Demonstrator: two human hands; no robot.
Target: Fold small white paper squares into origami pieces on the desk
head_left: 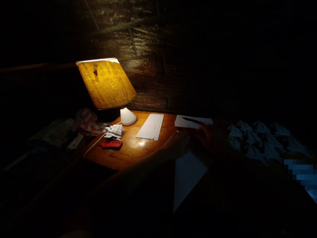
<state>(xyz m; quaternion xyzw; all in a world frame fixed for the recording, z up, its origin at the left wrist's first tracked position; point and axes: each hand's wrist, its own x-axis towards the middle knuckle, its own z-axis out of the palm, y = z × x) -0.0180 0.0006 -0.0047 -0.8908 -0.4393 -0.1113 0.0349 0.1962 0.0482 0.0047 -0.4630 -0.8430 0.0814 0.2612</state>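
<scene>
A folded white paper (188,178) with a triangular outline lies near the table's front, in shadow. My left hand (176,145) rests over its upper edge, fingers stretched out flat, though the dimness blurs them. To its right, my right hand (207,136) is closed on the handle of a knife (190,120). The dark blade points left, over a stack of white paper (178,122) at the back of the table. Much of my right hand is lost in the dark.
A lit lamp (127,117) with a tilted yellow shade stands at the back left. Paper strips (148,127), crumpled paper (114,131) and a red object (111,144) lie near it. Several folded paper pieces (251,136) sit at the right. A stone wall (148,69) rises behind.
</scene>
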